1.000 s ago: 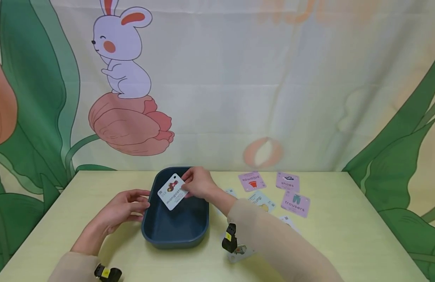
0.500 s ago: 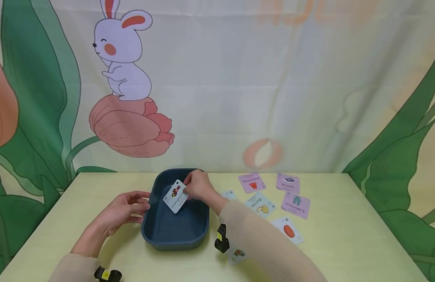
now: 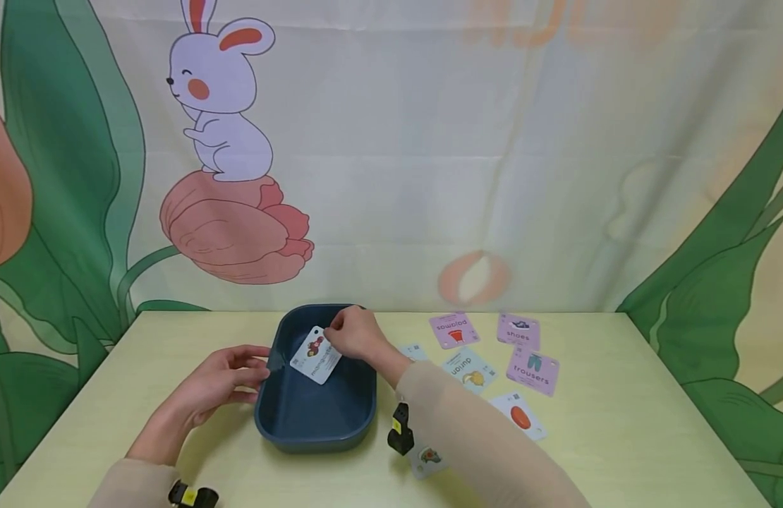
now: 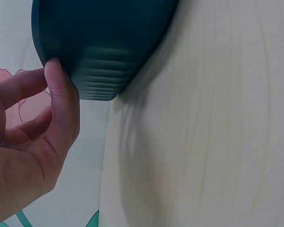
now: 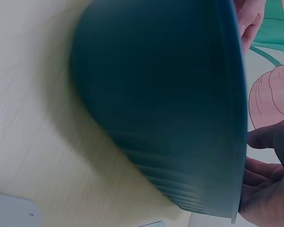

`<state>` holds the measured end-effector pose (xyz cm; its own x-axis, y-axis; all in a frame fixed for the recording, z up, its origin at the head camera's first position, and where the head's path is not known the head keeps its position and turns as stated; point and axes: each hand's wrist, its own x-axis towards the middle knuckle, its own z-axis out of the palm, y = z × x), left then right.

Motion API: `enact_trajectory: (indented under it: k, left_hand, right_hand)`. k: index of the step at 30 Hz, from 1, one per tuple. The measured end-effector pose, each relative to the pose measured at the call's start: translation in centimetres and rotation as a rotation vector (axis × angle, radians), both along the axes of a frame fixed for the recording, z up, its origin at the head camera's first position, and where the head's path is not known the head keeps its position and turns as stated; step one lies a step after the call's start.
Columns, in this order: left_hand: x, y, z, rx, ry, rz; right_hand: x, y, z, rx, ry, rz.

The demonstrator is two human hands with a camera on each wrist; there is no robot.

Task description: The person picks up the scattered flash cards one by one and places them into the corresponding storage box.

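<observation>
In the head view a blue rectangular basin (image 3: 315,416) stands on the table. My left hand (image 3: 229,377) holds its left rim, with thumb and fingers (image 4: 61,94) at the edge in the left wrist view. Over the basin's inside, my right hand (image 3: 360,335) has curled fingertips at the upper right edge of a white card (image 3: 317,356). The card is tilted on its corner and bears a fruit picture and a blurred word that starts "mango". In the right wrist view the basin's outer wall (image 5: 161,104) hides the card and the right fingertips.
Right of the basin lie pink cards reading pajamas (image 3: 453,329), shoes (image 3: 518,330) and trousers (image 3: 532,369). White cards include durian (image 3: 469,368), one with a red oval (image 3: 518,416) and one partly under the right sleeve (image 3: 427,458). A printed cloth (image 3: 391,176) hangs behind.
The right hand has lowered the card into the basin from above and shifted slightly left over it. The card has turned a little against the fingers. The left hand stays at the rim.
</observation>
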<state>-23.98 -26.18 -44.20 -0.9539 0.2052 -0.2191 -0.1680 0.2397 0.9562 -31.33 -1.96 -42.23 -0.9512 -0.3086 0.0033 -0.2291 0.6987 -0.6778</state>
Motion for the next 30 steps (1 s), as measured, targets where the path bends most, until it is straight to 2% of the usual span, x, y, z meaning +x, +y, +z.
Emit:
enact_trajectory:
  k: [5,10,22,30]
  left_hand:
    - [-0.1,-0.1,-0.2,0.009,0.002,-0.003]
    - [-0.1,-0.2,-0.4,0.008,0.003,-0.002]
    - [-0.1,-0.3,-0.3,0.019,0.003,-0.002]
    - [-0.1,-0.2,-0.2,0.015,-0.001,0.005]
  right_hand:
    - [0.1,0.3,0.0,-0.017,0.001,-0.002]
    - [0.0,1.0,0.1,-0.078,-0.008,0.013]
    - [0.0,4.1,1.0,-0.461,-0.220,0.134]
    - [0.0,7.5,0.7,-0.585,-0.303,0.128]
